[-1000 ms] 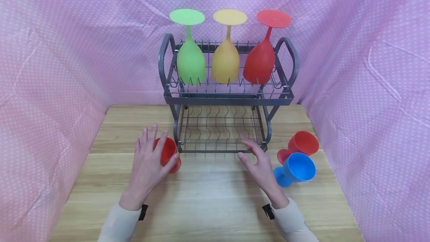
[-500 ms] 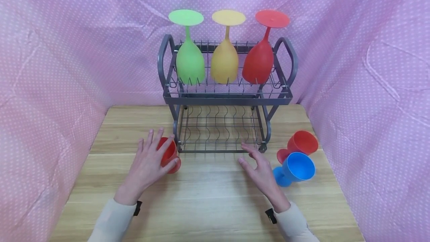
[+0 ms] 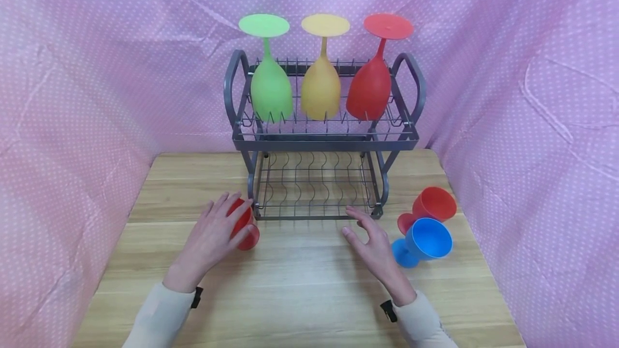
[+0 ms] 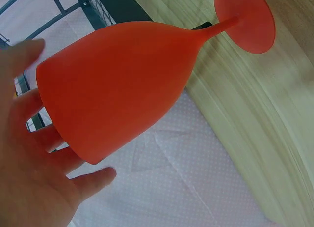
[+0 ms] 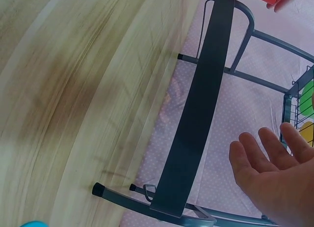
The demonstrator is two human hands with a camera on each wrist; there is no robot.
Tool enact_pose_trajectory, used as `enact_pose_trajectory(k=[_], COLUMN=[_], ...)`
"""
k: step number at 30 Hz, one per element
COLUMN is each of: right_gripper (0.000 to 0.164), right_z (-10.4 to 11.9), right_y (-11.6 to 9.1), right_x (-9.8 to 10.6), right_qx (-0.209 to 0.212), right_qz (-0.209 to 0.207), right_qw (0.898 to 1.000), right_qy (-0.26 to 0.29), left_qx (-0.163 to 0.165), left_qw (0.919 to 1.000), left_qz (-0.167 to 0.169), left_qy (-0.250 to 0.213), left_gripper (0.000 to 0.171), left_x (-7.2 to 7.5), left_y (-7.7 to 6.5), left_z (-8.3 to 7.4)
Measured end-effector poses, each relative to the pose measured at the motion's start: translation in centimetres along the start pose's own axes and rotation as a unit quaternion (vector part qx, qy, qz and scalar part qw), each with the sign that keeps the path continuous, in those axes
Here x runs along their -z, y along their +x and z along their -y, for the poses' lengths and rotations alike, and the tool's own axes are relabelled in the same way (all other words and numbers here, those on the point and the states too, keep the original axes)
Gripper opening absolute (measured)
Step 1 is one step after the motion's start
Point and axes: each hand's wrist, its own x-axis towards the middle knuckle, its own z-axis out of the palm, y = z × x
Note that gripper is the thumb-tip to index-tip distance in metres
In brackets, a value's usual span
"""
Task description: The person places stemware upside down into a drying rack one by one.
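Observation:
A red plastic goblet (image 3: 249, 236) stands upright on the table, left of the rack's lower front corner. My left hand (image 3: 208, 238) hovers at its bowl with the fingers spread over the rim. In the left wrist view the goblet (image 4: 120, 89) shows whole, and the thumb and fingertips lie about its mouth without curling round it; whether any fingertip touches is unclear. My right hand (image 3: 374, 246) is in the air before the rack's right front corner, fingers loosely bent and holding nothing. Another red goblet (image 3: 435, 204) and a blue goblet (image 3: 429, 239) are to its right.
A dark grey two-tier dish rack (image 3: 326, 145) stands at the back of the wooden table (image 3: 300, 289). Upside down on its top tier are a green (image 3: 272, 90), a yellow (image 3: 321, 90) and a red goblet (image 3: 369, 90). Pink dotted cloth (image 3: 87, 95) hangs around.
My left hand has drawn slightly back and lower, its fingers nearer the goblet's rim. The right hand has barely moved. The whole head view has shifted a little.

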Motion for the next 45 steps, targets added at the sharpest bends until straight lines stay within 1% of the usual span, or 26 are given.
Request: enact_pose_trajectory(k=[4, 12, 18, 24, 30, 33, 40, 45], right_gripper=[0.048, 0.049, 0.050, 0.048, 0.048, 0.049, 0.048, 0.048], right_z=[0.1, 0.2, 0.2, 0.3, 0.4, 0.5, 0.8, 0.9], right_y=[0.0, -0.1, -0.2, -0.2, -0.2, -0.3, -0.3, -0.4], right_x=[0.0, -0.1, 0.0, 0.0, 0.1, 0.2, 0.4, 0.5], right_qx=[-0.005, -0.009, -0.004, 0.017, 0.026, 0.025, 0.023, 0.011], right_qz=[0.001, 0.001, -0.001, -0.009, -0.014, -0.016, -0.024, -0.028], right_qw=[1.000, 1.000, 1.000, 1.000, 1.000, 1.000, 0.999, 0.999], right_qy=[-0.001, 0.002, 0.005, 0.000, -0.006, -0.006, 0.004, 0.015], left_qx=[-0.002, 0.003, 0.002, -0.001, -0.008, -0.004, 0.025, 0.039], left_qw=[1.0000, 0.9998, 0.9992, 0.9983, 0.9957, 0.9939, 0.9897, 0.9836], left_qz=[0.002, -0.012, -0.030, -0.048, -0.079, -0.090, -0.085, -0.092], left_qy=[-0.007, -0.016, -0.025, -0.033, -0.048, -0.063, -0.112, -0.150], left_gripper=[0.066, 0.061, 0.058, 0.059, 0.056, 0.056, 0.056, 0.054], left_x=[0.1, 0.2, 0.4, 0.8, 0.8, 0.8, 0.7, 0.5], left_y=[-0.1, -0.7, -1.2, -1.5, -1.8, -2.1, -2.4, -2.6], left_z=[0.0, -0.2, -0.6, -0.9, -1.2, -1.4, -1.7, -1.9])
